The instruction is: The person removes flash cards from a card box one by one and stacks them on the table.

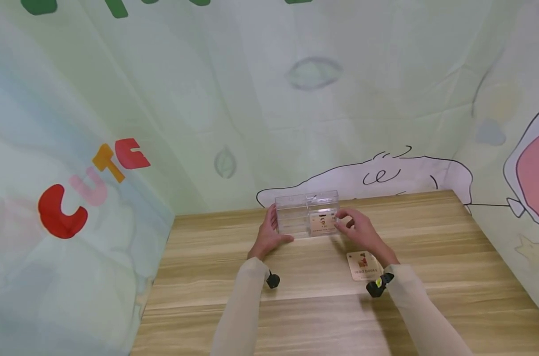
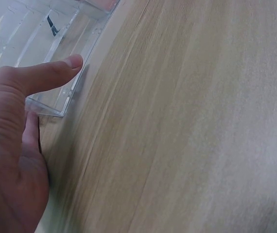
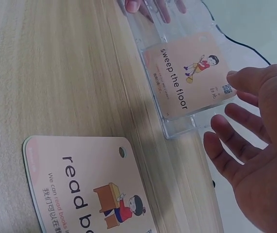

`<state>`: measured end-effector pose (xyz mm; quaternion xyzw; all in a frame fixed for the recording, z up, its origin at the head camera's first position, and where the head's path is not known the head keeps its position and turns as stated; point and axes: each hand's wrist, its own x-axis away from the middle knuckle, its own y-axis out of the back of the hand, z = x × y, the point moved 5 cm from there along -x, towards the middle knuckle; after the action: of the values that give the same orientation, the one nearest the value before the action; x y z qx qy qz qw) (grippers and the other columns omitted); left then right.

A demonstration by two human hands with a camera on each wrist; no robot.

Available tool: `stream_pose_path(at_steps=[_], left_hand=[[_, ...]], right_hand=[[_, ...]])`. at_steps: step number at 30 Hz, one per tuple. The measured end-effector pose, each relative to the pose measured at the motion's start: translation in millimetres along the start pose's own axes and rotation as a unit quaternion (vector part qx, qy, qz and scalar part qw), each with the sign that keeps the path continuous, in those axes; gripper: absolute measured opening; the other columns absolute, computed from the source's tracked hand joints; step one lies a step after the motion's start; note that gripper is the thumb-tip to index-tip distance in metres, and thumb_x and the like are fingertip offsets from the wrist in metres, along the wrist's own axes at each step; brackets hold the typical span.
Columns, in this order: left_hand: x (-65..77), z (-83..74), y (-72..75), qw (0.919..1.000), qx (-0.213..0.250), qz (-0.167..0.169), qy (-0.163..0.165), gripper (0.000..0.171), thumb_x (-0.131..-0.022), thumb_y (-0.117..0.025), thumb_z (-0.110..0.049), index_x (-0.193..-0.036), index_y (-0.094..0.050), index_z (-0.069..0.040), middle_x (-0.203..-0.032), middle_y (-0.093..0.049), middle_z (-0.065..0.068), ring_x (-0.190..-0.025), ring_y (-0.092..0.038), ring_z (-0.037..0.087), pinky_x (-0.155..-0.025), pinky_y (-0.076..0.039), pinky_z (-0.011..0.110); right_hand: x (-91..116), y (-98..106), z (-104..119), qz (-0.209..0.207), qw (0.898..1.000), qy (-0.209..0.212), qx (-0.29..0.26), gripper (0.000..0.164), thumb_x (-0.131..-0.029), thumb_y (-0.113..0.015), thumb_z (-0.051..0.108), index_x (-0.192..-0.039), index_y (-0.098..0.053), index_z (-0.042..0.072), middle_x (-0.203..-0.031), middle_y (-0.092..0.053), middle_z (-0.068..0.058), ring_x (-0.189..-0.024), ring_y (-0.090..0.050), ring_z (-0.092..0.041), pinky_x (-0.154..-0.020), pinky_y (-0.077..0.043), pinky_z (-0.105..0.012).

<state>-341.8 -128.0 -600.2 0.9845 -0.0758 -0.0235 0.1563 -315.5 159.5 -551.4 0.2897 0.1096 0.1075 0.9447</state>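
A clear plastic box point(image 1: 291, 213) with several compartments stands near the table's far edge. My left hand point(image 1: 269, 235) grips its left end; in the left wrist view the thumb point(image 2: 56, 74) lies over the box's front edge, with other fingers by its end wall. In the box's right part sits a square "sweep the floor" flashcard point(image 3: 189, 77), a picture of a child with a broom on it. My right hand point(image 1: 361, 231) pinches this card by its edge, thumb point(image 3: 248, 80) on the printed face, remaining fingers loosely bent below.
A "read books" flashcard point(image 1: 360, 267) lies face up on the wooden table point(image 1: 198, 277), in front of the box and under my right wrist. A printed cloth backdrop point(image 1: 269, 113) rises directly behind the table and along both sides.
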Motion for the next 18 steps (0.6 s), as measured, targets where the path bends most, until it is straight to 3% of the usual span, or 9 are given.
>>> stream_pose_path(at_steps=[11,18], left_hand=[[-3.5,6.1,0.6,1.0,0.004,-0.002,0.002,0.122,-0.069,-0.095,0.002,-0.164,-0.02,-0.014,-0.167,-0.031,0.015,-0.152,-0.033,0.031,-0.125,-0.029,0.04],[-1.3,2.3,0.6,1.0,0.006,-0.001,0.005,0.122,-0.069,-0.094,0.005,-0.164,-0.02,-0.014,-0.167,-0.031,0.016,-0.152,-0.033,0.031,-0.125,-0.03,0.041]], right_hand=[[2,-3,-1,0.008,1.0,0.001,-0.024,0.021,-0.101,-0.067,0.013,-0.119,-0.06,0.006,-0.125,-0.066,-0.021,-0.103,-0.068,-0.039,-0.085,-0.062,-0.052],[0,-10,1,0.019,1.0,0.006,-0.016,0.009,-0.101,-0.068,0.013,-0.107,-0.071,0.007,-0.116,-0.07,-0.015,-0.1,-0.068,-0.033,-0.085,-0.062,-0.048]])
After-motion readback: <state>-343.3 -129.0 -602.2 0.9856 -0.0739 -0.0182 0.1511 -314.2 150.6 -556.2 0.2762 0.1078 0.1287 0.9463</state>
